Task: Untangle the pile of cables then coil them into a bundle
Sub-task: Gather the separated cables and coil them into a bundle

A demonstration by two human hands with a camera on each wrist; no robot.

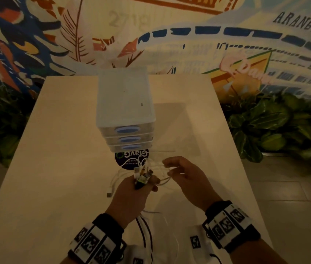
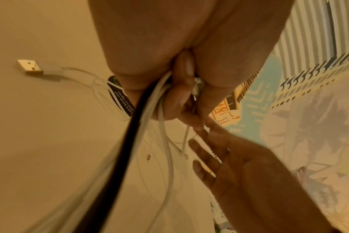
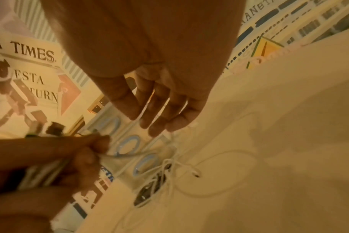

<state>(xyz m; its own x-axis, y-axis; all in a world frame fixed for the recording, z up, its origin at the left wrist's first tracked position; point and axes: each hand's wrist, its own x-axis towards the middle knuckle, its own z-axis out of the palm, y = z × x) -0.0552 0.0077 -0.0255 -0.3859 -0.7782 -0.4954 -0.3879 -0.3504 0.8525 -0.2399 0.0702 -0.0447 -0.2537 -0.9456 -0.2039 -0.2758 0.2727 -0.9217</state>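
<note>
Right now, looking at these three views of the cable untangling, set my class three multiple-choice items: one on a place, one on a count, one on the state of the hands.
1. Where does the drawer unit stand?
A. on the table beyond the hands
B. on the floor
C. at the table's near edge

2. How many drawer handles does it show?
A. one
B. three
C. five

3. How are the hands?
A. both flat on the table
B. both hold nothing
C. left hand grips a bunch of cables, right hand open-fingered

Key: 1 A, since the head view shows it farther along the table; 2 B, three blue ovals stacked; 3 C, the left wrist view shows fingers curled round the cables, the right wrist view straight fingers.
</note>
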